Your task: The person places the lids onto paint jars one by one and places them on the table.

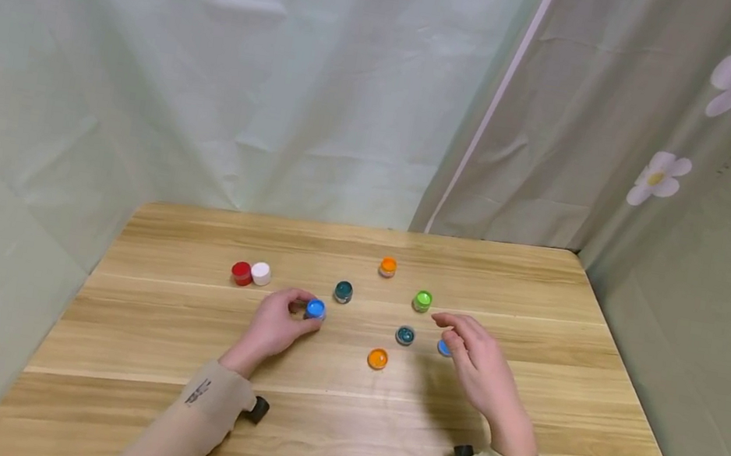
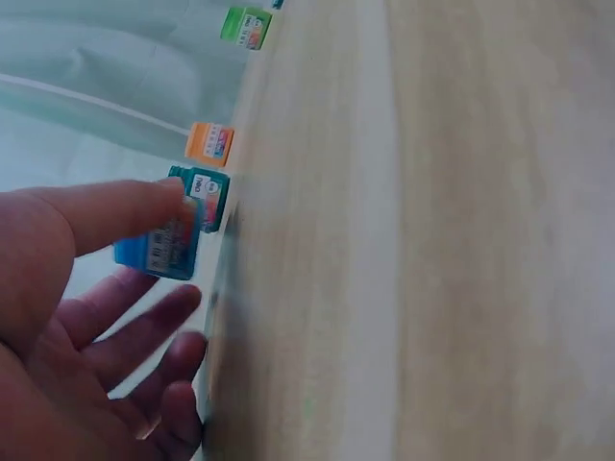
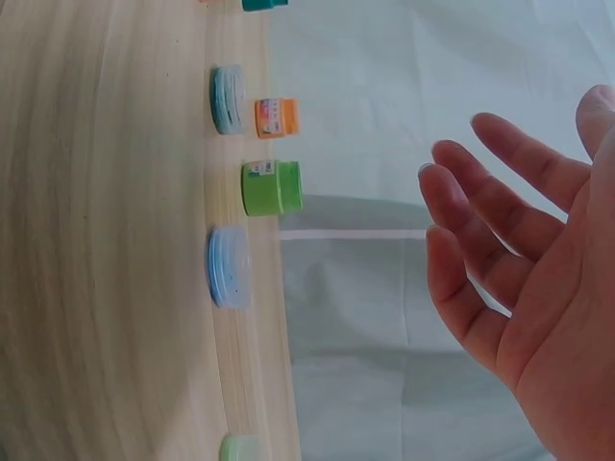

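Note:
My left hand [image 1: 276, 323] pinches a small blue paint jar [image 1: 315, 310] between thumb and fingers. In the left wrist view this blue jar [image 2: 168, 245] carries a printed label and looks slightly tilted. My right hand [image 1: 480, 363] hovers over the table with loosely bent fingers, holding nothing. Below its fingers lies a blue lid [image 1: 444, 348], partly covered by the hand in the head view. A dark teal jar [image 1: 343, 292] stands just beyond the left hand. Open green [image 1: 422, 301] and orange [image 1: 388, 267] jars stand farther back.
A teal lid [image 1: 405, 335] and an orange lid [image 1: 377, 358] lie mid-table. At the left, a red jar [image 1: 241, 273] and a white jar [image 1: 261, 274] stand side by side. A pale green lid [image 3: 238, 448] shows in the right wrist view. Curtains [image 1: 328, 96] hang behind the table.

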`<action>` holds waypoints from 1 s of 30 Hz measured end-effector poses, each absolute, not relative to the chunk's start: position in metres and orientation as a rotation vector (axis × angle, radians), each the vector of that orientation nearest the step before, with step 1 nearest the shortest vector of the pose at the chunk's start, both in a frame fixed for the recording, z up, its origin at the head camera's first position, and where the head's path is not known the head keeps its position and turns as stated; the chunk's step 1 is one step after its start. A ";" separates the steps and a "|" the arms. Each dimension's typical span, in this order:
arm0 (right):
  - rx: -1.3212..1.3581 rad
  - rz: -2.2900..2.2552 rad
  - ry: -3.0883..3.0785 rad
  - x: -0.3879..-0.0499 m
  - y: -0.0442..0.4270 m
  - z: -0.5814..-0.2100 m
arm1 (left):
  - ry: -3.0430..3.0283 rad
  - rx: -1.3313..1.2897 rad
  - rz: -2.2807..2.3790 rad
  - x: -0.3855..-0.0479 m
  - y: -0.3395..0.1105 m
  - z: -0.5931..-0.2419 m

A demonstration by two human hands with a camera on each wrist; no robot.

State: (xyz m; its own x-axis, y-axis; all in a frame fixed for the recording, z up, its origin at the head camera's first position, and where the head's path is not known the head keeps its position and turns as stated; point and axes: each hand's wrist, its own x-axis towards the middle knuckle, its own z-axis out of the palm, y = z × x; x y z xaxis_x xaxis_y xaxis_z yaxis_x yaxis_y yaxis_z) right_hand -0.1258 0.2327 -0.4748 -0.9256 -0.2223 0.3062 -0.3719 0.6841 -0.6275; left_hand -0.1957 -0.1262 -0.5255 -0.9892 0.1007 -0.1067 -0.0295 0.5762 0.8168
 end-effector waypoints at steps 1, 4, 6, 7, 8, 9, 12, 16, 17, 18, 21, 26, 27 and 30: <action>0.478 1.073 -2.689 -0.126 0.233 -0.475 | 2.644 0.047 1.421 -0.195 -0.127 -0.525; 0.473 1.082 -2.689 -0.129 0.236 -0.475 | 2.595 0.030 1.533 -0.191 -0.127 -0.522; 0.461 1.095 -2.697 -0.131 0.238 -0.475 | 2.566 0.056 1.608 -0.189 -0.127 -0.520; 0.452 1.105 -2.700 -0.132 0.239 -0.474 | 2.555 0.075 1.641 -0.187 -0.126 -0.518; 0.444 1.110 -2.704 -0.134 0.240 -0.474 | 2.547 0.097 1.671 -0.186 -0.126 -0.516; 0.433 1.115 -2.710 -0.135 0.241 -0.474 | 2.538 0.124 1.701 -0.185 -0.125 -0.514; 0.393 1.122 -2.734 -0.140 0.244 -0.475 | 2.486 0.210 1.824 -0.181 -0.121 -0.510; 0.347 1.086 -2.803 -0.145 0.248 -0.479 | 2.403 0.321 1.975 -0.177 -0.117 -0.507; 0.340 1.068 -2.826 -0.146 0.249 -0.481 | 2.387 0.347 1.996 -0.175 -0.116 -0.506; 0.335 1.040 -2.852 -0.147 0.249 -0.484 | 2.365 0.365 2.015 -0.174 -0.115 -0.506; 0.337 0.931 -2.918 -0.148 0.251 -0.491 | 2.308 0.396 2.054 -0.170 -0.111 -0.504; 0.301 0.779 -2.993 -0.149 0.249 -0.499 | 2.200 0.407 2.174 -0.162 -0.104 -0.502; 0.290 0.759 -3.004 -0.148 0.249 -0.500 | 2.182 0.426 2.198 -0.161 -0.102 -0.502; 0.265 0.726 -3.031 -0.148 0.248 -0.503 | 2.143 0.481 2.242 -0.157 -0.099 -0.503</action>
State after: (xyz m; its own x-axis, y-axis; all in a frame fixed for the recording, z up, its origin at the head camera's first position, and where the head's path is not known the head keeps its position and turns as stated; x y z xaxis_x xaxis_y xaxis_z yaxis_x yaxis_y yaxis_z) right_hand -0.1476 0.2476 -0.5027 -0.9856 -0.1609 0.0528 -0.1674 0.8779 -0.4486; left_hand -0.1573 -0.0990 -0.5029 -0.9530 0.2111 0.2171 0.2074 -0.0676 0.9759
